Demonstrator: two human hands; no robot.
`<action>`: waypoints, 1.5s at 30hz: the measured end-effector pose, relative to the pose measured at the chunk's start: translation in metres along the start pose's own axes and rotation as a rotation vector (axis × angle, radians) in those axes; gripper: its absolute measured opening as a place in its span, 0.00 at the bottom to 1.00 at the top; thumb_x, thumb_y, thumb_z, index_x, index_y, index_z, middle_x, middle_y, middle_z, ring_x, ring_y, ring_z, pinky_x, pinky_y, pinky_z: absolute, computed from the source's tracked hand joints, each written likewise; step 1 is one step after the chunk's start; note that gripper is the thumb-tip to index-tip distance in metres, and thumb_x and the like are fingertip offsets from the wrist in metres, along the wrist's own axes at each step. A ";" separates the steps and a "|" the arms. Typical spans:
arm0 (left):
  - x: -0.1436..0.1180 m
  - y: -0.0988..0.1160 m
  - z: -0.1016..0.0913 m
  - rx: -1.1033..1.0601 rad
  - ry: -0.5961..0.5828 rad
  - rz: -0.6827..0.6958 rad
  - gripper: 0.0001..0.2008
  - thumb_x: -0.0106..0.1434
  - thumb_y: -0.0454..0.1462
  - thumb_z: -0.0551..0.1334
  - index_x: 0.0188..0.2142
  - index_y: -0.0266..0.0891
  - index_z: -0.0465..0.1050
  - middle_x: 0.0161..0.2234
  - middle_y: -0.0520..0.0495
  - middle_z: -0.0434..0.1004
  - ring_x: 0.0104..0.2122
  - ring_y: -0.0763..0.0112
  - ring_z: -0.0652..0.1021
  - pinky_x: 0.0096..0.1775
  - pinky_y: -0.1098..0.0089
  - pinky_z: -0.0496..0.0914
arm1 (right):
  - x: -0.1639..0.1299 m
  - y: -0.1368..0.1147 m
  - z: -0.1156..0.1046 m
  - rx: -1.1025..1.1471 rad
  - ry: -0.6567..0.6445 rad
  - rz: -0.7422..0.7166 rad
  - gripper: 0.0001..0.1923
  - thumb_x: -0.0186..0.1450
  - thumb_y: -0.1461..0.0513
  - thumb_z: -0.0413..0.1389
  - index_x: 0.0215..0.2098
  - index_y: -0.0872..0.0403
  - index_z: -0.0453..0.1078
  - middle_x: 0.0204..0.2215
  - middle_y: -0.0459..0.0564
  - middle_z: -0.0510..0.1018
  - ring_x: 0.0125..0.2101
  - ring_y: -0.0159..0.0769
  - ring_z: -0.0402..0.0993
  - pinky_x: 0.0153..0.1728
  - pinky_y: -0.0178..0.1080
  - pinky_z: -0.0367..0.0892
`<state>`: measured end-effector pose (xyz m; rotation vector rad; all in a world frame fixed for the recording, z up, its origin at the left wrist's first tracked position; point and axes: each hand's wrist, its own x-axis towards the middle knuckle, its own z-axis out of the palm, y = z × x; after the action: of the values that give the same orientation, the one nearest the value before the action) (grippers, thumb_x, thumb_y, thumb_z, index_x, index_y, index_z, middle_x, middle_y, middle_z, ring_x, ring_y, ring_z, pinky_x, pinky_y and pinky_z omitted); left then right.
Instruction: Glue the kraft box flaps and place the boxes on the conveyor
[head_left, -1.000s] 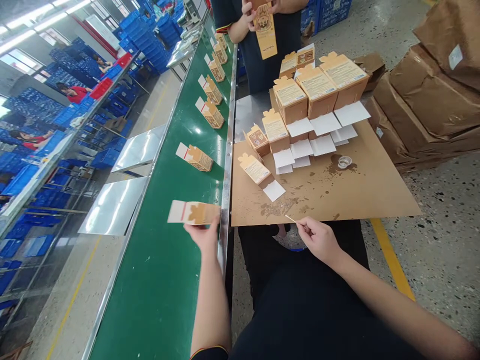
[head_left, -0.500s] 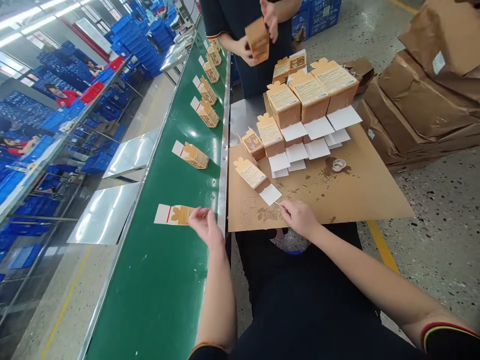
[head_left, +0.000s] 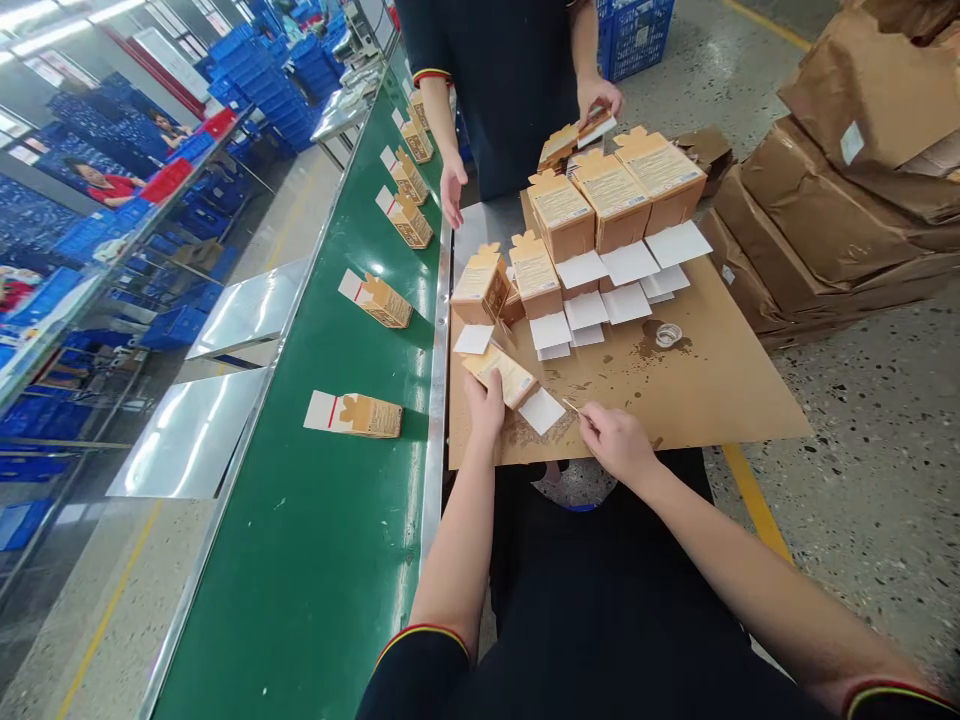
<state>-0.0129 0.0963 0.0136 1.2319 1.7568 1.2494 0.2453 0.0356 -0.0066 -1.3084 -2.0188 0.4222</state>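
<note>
At near-left edge of brown cardboard sheet [head_left: 697,390]: left hand [head_left: 486,398] presses flat on small carton [head_left: 501,372], its white flap [head_left: 541,410] open rightward. Right hand [head_left: 616,440] pinches thin stick [head_left: 572,406] just beside flap. Bare sheet lies right; carton stacks [head_left: 607,200] crowd far side.
</note>
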 end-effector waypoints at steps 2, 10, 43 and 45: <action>-0.027 0.000 -0.012 -0.119 0.012 -0.041 0.34 0.74 0.61 0.66 0.68 0.45 0.66 0.70 0.33 0.76 0.73 0.50 0.75 0.70 0.54 0.73 | -0.016 -0.003 -0.015 0.080 0.078 0.034 0.12 0.78 0.63 0.53 0.35 0.50 0.70 0.21 0.43 0.69 0.22 0.33 0.66 0.29 0.36 0.58; -0.068 0.000 -0.041 -0.325 0.107 -0.190 0.34 0.67 0.58 0.76 0.61 0.49 0.65 0.64 0.38 0.82 0.64 0.52 0.84 0.62 0.52 0.82 | -0.049 -0.025 -0.046 0.251 0.105 0.228 0.14 0.79 0.57 0.56 0.35 0.50 0.73 0.21 0.41 0.67 0.21 0.30 0.62 0.27 0.34 0.63; -0.087 -0.039 -0.048 0.074 0.349 0.145 0.44 0.58 0.49 0.82 0.68 0.42 0.66 0.61 0.34 0.81 0.64 0.47 0.84 0.65 0.50 0.80 | -0.042 -0.040 -0.040 0.438 0.014 0.284 0.17 0.78 0.51 0.60 0.34 0.50 0.75 0.19 0.39 0.66 0.18 0.28 0.58 0.23 0.34 0.61; -0.086 -0.037 -0.051 0.075 0.350 0.115 0.43 0.57 0.48 0.83 0.65 0.42 0.68 0.59 0.35 0.82 0.61 0.47 0.85 0.64 0.49 0.81 | -0.038 -0.041 -0.038 0.443 0.005 0.257 0.17 0.78 0.51 0.60 0.34 0.50 0.74 0.19 0.39 0.65 0.18 0.28 0.58 0.23 0.34 0.61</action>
<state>-0.0391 -0.0053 -0.0054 1.2271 2.0179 1.5545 0.2537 -0.0197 0.0309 -1.2795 -1.6294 0.9250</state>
